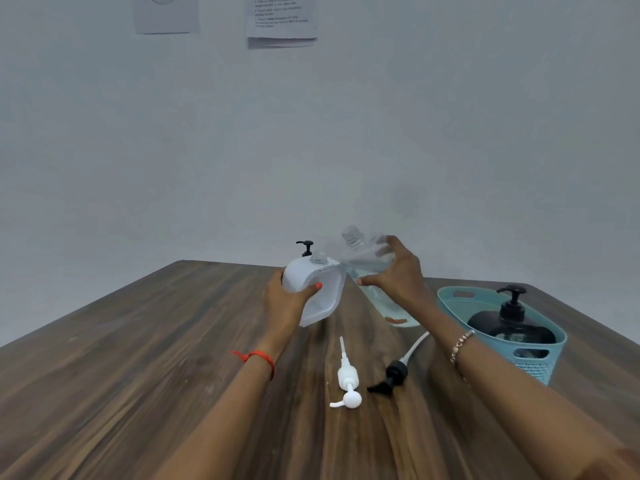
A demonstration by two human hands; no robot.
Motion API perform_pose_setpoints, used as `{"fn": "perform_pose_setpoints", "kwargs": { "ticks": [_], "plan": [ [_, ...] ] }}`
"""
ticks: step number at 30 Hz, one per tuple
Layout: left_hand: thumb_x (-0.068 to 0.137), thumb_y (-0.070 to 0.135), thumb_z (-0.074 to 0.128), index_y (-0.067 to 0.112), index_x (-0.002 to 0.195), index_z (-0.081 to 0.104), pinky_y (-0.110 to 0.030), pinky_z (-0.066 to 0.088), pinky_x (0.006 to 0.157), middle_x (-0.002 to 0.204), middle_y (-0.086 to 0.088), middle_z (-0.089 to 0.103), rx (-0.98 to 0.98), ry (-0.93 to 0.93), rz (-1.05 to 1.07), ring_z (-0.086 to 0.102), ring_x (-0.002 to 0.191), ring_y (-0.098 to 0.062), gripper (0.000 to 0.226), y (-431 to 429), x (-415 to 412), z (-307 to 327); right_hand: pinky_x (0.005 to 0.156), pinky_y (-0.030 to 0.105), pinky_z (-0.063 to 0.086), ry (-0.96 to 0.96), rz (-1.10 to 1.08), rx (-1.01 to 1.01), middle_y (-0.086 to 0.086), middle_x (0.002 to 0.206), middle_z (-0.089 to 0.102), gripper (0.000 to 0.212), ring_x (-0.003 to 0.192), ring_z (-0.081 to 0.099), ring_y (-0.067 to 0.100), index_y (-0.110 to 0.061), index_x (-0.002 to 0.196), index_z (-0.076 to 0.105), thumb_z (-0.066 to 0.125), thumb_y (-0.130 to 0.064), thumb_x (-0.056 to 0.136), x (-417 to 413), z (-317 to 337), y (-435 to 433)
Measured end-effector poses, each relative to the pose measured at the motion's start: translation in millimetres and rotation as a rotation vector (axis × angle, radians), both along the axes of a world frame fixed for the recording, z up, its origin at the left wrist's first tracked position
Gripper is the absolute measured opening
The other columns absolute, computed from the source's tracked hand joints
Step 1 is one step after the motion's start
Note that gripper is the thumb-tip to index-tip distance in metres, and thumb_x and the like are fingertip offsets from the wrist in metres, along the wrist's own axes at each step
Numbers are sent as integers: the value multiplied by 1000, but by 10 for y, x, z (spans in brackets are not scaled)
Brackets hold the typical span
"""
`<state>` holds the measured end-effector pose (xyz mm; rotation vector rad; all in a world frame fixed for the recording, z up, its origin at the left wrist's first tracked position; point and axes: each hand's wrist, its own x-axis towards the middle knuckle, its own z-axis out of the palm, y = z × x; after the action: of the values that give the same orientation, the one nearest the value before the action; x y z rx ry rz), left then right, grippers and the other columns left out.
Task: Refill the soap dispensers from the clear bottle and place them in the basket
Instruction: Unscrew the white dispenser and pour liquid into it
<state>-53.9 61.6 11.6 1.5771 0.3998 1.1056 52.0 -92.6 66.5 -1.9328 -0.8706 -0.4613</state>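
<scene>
To the left of the teal perforated plastic basket [540,368], the left hand [287,303] is wrapped round the rounded shoulder of a white plastic soap dispenser [322,292]. It tips the dispenser so the open threaded neck leans toward the basket, probably to offer it for pouring. Between that dispenser and the basket, the right hand [398,271] is clamped on a clear plastic bottle [367,254] near its shoulder. The uncapped neck is uppermost and close beside the dispenser's opening. The bottle is motion-blurred, and no liquid shows crossing between them. Its walls look thin and see-through, with a reddish mark low on the body.

Inside the basket a black pump dispenser [509,327] stands upright, apparently finished. On the dark wood-grain bench [138,375], nearer the person than the basket and to its left, a white pump head with tube [348,379] and a black pump head with tube [391,375] lie flat, likely unscrewed to free the necks. A small black pump top [306,247] shows behind the white dispenser.
</scene>
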Motion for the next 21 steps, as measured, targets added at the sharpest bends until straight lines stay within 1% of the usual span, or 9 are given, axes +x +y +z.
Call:
{"fn": "perform_pose_setpoints", "kwargs": {
  "ticks": [2,4,6,9,11,15,21],
  "plan": [
    [63,20,85,14,111,58,-39,54,83,108,-4,65,46,-2,48,61,98,-21,55,-53,-15,23,83,40,51,-55,-41,-33,3,102,64,73,88,60,21,-18,114,51,88,-21,52,-43,27,-20],
    [61,20,86,13,113,59,-40,53,85,108,-3,65,105,4,96,61,99,-21,59,-105,-34,44,86,45,49,-82,-71,-67,3,103,64,74,91,61,23,-19,115,51,88,-21,51,-66,26,-50],
    [60,19,86,11,114,60,-41,52,86,109,-4,66,151,7,134,60,99,-21,60,-150,-58,52,90,45,47,-103,-97,-104,3,105,64,74,94,61,25,-20,117,51,87,-23,52,-75,10,-85],
    [62,14,85,8,115,59,-30,47,82,107,-2,64,184,4,167,56,94,-16,59,-221,-106,53,91,41,41,-161,-129,-179,4,109,63,73,99,59,26,-21,121,50,84,-26,56,-83,-15,-138],
    [62,12,84,7,114,60,-28,45,81,105,-3,64,202,5,173,56,93,-16,57,-256,-123,42,90,39,37,-185,-148,-226,4,112,61,74,102,57,27,-21,124,48,82,-25,58,-87,-11,-175],
    [63,13,84,7,114,60,-31,47,84,110,-9,66,224,8,191,60,101,-24,56,-312,-128,28,90,39,36,-254,-192,-322,5,116,60,77,105,55,27,-21,127,45,80,-23,59,-89,13,-228],
    [65,10,82,7,115,59,-20,40,78,110,-8,66,244,-15,203,60,102,-22,55,-393,-153,10,89,38,36,-304,-220,-404,6,118,60,76,106,54,28,-20,130,44,78,-22,61,-110,1,-277]
  ]
}}
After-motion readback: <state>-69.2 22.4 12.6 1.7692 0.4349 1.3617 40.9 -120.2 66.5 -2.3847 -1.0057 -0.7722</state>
